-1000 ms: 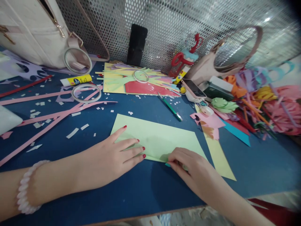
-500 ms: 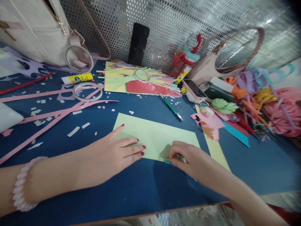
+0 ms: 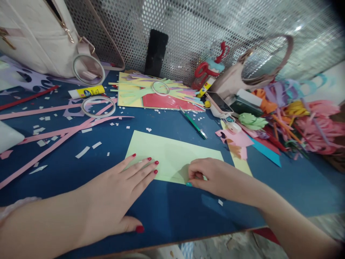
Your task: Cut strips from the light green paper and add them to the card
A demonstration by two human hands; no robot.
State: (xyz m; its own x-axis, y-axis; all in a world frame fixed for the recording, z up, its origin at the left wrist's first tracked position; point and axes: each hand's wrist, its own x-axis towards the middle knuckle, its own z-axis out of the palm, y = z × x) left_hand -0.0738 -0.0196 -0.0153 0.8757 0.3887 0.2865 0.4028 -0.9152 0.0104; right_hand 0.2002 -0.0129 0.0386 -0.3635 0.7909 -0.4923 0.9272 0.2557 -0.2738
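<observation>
A sheet of light green paper (image 3: 172,153) lies slantwise on the blue table in front of me. My left hand (image 3: 115,194) rests flat with its fingers spread over the paper's left end, the thumb apart on the table. At the near edge, toward the right, my right hand (image 3: 208,174) is closed, thumb and curled fingers pinching the paper's rim. A narrow crease or fold line shows along that edge beside the right fingertips. The paper's lower right corner is hidden under the right hand.
Beyond the paper lie a green craft knife (image 3: 194,125), a stack of coloured strips under a tape roll (image 3: 161,88), and a glue stick (image 3: 87,91). Pink strips (image 3: 60,140) and white scraps are at left. A phone (image 3: 156,52) leans on the mesh; ribbons (image 3: 320,122) pile at right.
My left hand has shifted left and nearer, its thumb now showing out to the side. The right hand keeps its pinch at the near edge. The view has shifted slightly.
</observation>
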